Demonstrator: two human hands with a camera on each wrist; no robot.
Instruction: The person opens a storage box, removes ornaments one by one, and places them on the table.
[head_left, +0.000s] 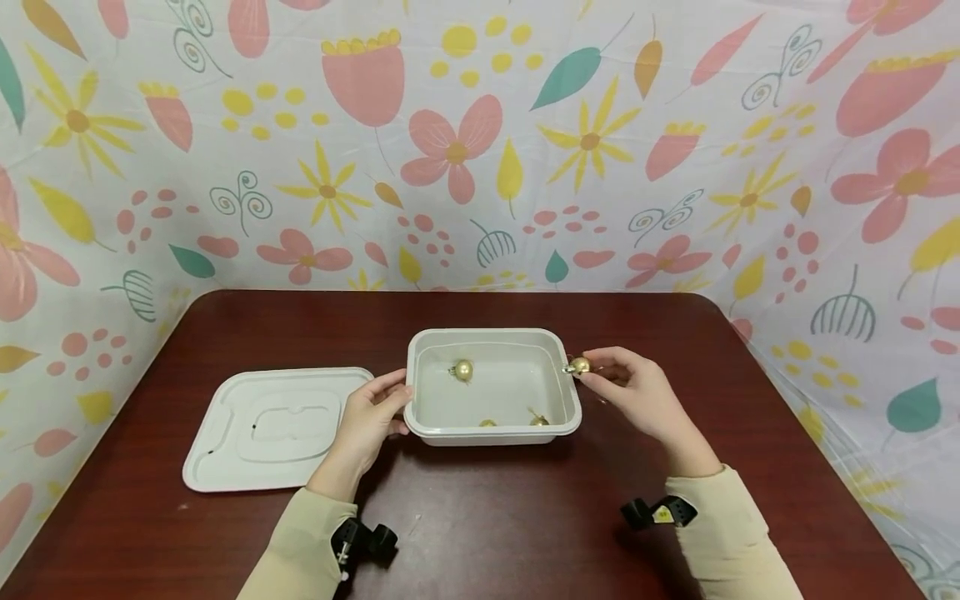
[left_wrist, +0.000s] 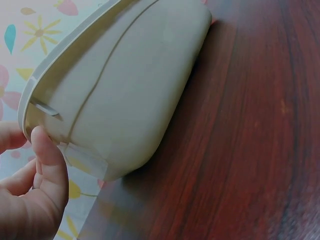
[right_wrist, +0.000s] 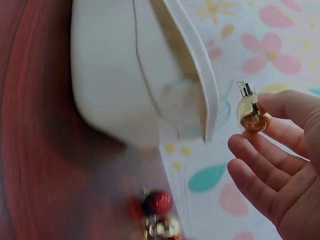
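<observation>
A pale grey-white plastic box [head_left: 491, 432] sits near the middle of the table. My left hand [head_left: 363, 421] grips its left rim, the thumb [left_wrist: 47, 150] lying against the outer side. Between thumb and fingertips, my right hand [head_left: 637, 392] pinches a small gold bauble [right_wrist: 252, 112] with a metal cap and loop. In the head view that bauble is right at the box's right rim. One gold bauble [head_left: 464, 371] lies toward the back left inside the box. Two more, a gold bauble [head_left: 539, 420] and another gold bauble [head_left: 487, 422], are partly hidden by the front wall.
A white lid [head_left: 288, 475] lies flat on the table left of the box, beside my left hand. Low in the right wrist view, a red bauble [right_wrist: 158, 202] and a shiny gold bauble [right_wrist: 167, 227] appear blurred. Patterned cloth [head_left: 450, 233] rises behind the dark wooden table [head_left: 480, 525].
</observation>
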